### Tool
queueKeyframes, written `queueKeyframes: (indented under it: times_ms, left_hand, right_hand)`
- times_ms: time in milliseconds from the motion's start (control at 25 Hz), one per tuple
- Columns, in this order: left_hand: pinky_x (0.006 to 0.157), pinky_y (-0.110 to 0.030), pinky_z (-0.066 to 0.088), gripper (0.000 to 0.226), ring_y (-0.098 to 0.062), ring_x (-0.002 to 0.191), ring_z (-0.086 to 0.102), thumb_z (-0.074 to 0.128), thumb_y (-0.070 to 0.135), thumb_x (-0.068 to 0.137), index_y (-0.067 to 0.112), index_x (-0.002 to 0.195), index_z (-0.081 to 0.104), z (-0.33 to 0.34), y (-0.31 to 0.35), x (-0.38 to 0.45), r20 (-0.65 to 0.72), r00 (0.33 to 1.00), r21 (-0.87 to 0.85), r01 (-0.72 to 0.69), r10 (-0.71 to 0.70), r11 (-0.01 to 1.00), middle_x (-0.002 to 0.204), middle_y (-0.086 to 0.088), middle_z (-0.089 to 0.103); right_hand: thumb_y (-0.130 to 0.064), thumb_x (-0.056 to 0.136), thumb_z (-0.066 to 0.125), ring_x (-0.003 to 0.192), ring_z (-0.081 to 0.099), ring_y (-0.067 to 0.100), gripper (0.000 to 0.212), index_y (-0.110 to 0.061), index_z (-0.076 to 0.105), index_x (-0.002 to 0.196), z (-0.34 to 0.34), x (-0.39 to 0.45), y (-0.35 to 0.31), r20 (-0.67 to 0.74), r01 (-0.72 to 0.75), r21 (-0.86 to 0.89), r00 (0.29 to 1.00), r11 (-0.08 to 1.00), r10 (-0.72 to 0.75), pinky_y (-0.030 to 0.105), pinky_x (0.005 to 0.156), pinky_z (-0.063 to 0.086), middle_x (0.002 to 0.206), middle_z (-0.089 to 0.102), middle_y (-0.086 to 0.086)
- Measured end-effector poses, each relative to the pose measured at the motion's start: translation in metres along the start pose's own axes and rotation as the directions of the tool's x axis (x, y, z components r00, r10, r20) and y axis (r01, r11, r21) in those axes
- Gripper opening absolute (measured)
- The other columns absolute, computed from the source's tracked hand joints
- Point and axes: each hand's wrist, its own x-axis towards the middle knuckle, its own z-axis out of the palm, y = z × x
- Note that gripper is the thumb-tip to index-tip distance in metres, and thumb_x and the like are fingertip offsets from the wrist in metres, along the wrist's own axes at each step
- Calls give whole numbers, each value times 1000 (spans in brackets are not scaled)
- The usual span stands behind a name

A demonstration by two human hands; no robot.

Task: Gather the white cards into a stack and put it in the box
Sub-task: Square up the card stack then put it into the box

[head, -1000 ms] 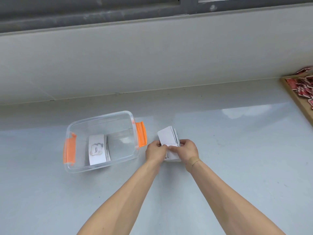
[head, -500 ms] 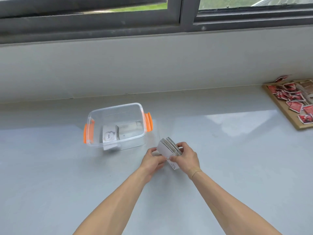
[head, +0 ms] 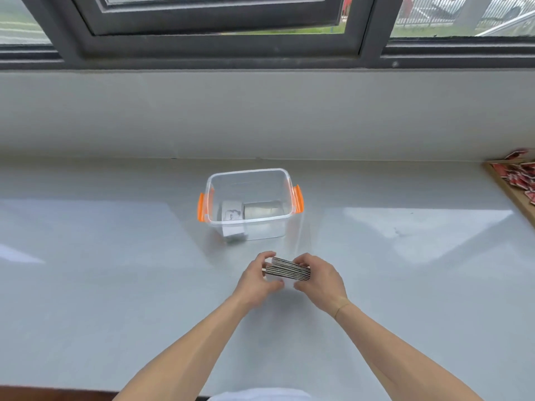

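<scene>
Word "love" legible in small dark type on the top card (head: 231, 214) inside the clear plastic box (head: 248, 172), beside a faint grey motif too small to make out; no other readable writing anywhere. Stack of white cards (head: 287, 270) held edge-on toward the camera, edges showing as thin alternating pale and dark lines, slightly fanned and uneven, tilted down to the right. Left hand (head: 256, 280) curled around the stack's left end, right hand (head: 318, 280) around its right end, each grip closed on the stack, fingers over the far side and thumbs below. Stack raised just above the desk (head: 115, 270), in front of the box and apart from it. Box rectangular with rounded corners, transparent and glossy, lid off, with an orange plastic latch on the left (head: 201, 207) and another on the right (head: 298, 199); inside, a small white pile at the left and a duller greyish rectangle (head: 263, 209) to its right, nature unclear. Desk pale grey, smooth and shiny, carrying soft reflections of the window. Plain matt grey wall behind, under a dark-framed window (head: 214, 44). At the right edge, a wooden tray (head: 505, 186) holding loose red-and-white packets (head: 518, 176), print unreadable. Thin band at the right wrist.
</scene>
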Motion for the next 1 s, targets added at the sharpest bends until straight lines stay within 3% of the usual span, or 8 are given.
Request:
queueKeyframes:
  times_ms: [200, 440, 640, 880, 1000]
  left_hand:
    - [89, -29, 48, 40, -12, 98, 59, 74, 21, 72, 41, 103, 58, -31, -31, -12, -62, 993, 139, -89, 99, 986, 104, 3, 59]
    - [85, -34, 49, 35, -7, 96, 58, 70, 31, 74, 39, 104, 54, -65, -53, -8, -75, 983, 279, -142, 169, 950, 104, 10, 60]
    - [86, -37, 48, 36, -14, 106, 52, 65, 34, 80, 34, 113, 51, -74, -71, -3, -55, 976, 448, -166, 212, 878, 110, 9, 58]
    - [87, -36, 47, 45, -23, 108, 47, 63, 38, 84, 28, 125, 49, -70, -83, 2, -55, 955, 597, -203, 292, 776, 121, 4, 56]
    - [103, -29, 37, 65, -16, 122, 40, 71, 33, 78, 26, 136, 44, -74, -85, 1, -71, 948, 451, -246, 310, 858, 135, 10, 47]
  right_hand:
    - [-17, 70, 66, 95, 58, 18, 41, -38, 58, 104, 34, 0, -21, 46, 116, -106, 993, 988, -111, 38, 77, 50, 100, 65, -9]
    - [-17, 77, 65, 101, 55, 21, 43, -36, 55, 114, 64, 6, -41, 43, 209, -185, 978, 960, -204, 40, 81, 46, 109, 63, -10]
    - [-19, 86, 60, 114, 46, 20, 46, -34, 49, 127, 84, 5, -40, 35, 245, -255, 969, 935, -245, 36, 89, 43, 124, 58, -14]
    - [-24, 90, 57, 112, 48, 30, 45, -25, 42, 132, 95, 1, -33, 43, 319, -442, 941, 838, -336, 38, 85, 47, 123, 54, -4]
    - [-22, 86, 63, 111, 51, 32, 47, -22, 45, 130, 96, 0, -31, 11, 323, -464, 933, 825, -360, 40, 84, 50, 120, 57, -2]
